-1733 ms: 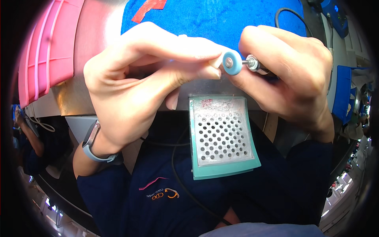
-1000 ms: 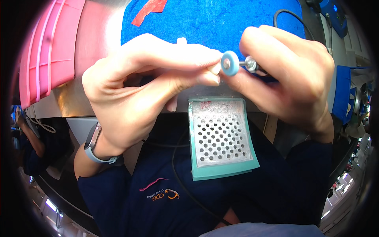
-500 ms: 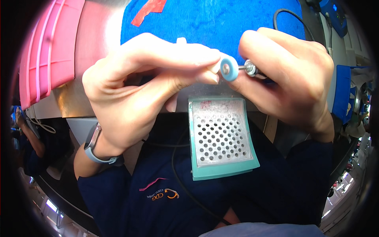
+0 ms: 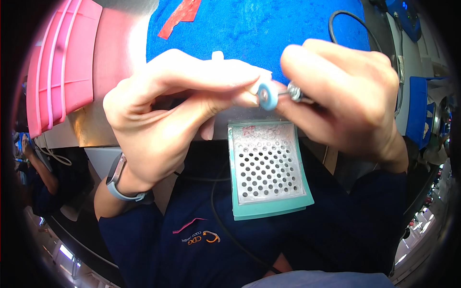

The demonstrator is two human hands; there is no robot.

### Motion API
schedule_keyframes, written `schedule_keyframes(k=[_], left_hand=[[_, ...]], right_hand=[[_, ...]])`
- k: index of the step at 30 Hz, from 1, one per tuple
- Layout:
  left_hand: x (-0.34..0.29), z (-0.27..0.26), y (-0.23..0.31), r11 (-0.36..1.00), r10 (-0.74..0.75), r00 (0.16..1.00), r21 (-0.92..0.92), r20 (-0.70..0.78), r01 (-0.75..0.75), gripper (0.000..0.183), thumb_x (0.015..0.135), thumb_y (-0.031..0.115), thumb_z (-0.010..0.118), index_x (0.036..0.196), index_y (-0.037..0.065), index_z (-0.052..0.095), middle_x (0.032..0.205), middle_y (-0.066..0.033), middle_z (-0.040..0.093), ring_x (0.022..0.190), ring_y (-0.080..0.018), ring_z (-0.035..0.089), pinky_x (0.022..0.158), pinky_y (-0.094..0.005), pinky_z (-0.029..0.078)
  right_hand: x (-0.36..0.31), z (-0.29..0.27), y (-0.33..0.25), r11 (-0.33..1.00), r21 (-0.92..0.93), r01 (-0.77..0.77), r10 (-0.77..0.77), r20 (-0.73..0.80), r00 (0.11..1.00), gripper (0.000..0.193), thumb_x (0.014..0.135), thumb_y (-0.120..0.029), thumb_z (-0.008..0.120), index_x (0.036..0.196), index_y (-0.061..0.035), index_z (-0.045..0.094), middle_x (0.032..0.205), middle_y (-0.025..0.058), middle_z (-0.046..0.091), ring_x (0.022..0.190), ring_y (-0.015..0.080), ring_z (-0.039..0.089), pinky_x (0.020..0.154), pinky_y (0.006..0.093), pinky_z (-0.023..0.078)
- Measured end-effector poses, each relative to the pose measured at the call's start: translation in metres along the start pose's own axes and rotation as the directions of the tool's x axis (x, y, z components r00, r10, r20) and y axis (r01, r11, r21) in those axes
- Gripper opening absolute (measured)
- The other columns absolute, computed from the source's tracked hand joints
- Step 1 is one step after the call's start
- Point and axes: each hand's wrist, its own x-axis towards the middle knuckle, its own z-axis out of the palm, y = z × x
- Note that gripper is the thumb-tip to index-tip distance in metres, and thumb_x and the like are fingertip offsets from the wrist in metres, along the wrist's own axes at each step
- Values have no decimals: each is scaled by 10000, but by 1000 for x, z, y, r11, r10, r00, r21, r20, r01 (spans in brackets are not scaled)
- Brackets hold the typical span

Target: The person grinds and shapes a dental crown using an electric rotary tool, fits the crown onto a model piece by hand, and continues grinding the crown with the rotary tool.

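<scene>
My right hand [image 4: 348, 93] is closed around a rotary handpiece [image 4: 295, 91], whose metal chuck shows between the fingers. From the chuck a thin shank carries a light blue polishing wheel [image 4: 267, 97], which is right at the tips of my left thumb and forefinger. My left hand [image 4: 158, 103] is pinched; whatever small piece it holds is hidden by the fingers. Behind those fingers a small whitish bit [image 4: 217, 55] sticks up, too overexposed to name. Below the hands sits a teal frame [image 4: 269, 211] with a perforated metal plate [image 4: 269, 168].
A blue towel [image 4: 230, 29] covers the bench beyond my hands, with a red strip [image 4: 180, 19] on it. At left stands a pink ribbed plastic tray [image 4: 62, 72]. A dark cable [image 4: 348, 13] loops at upper right, near a blue device [image 4: 405, 19]. A blue bin [image 4: 418, 113] stands at right.
Both hands have shifted slightly, the right hand and wheel moving left and a little down. The wheel now looks more edge-on and blurred. Both grips stay the same.
</scene>
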Motion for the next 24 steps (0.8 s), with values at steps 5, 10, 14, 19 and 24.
schedule_keyframes(k=[5,10,14,19,24], left_hand=[[1,-2,3,999,13,1000,31,14,-13,138,854,-130,559,946,-33,591,915,-185,684,564,-103,604,429,-179,459],[2,2,2,999,-47,996,-23,-72,46,173,831,-140,593,962,-28,579,891,-170,680,568,-109,609,435,-181,467],[3,6,-3,1000,10,998,-8,-67,-11,233,816,-141,619,1001,-11,563,881,-153,677,580,-123,630,447,-185,476],[4,8,1,1000,0,999,14,-53,1,263,816,-141,620,1025,5,554,893,-145,672,598,-142,652,467,-186,477],[3,9,0,1000,-4,997,-15,-78,3,266,814,-137,627,1025,7,553,891,-140,670,601,-149,654,477,-185,475]], right_hand=[[8,-2,-5,1000,-13,3,-2,8,1000,252,604,-58,779,767,-17,592,585,54,482,450,186,491,402,304,371],[14,1,3,998,58,-13,18,-81,997,214,692,-92,792,726,-12,596,590,52,528,450,162,484,408,281,351],[16,-7,1,998,57,-27,29,-34,999,208,698,-101,793,716,-17,604,592,53,536,451,157,485,412,275,352],[15,-11,3,999,35,-14,14,-23,1000,191,699,-88,783,722,-14,608,589,58,539,449,155,486,410,272,356],[13,-7,1,999,22,25,-23,-96,995,213,674,-86,791,737,-12,602,593,59,537,453,155,490,407,270,364]])
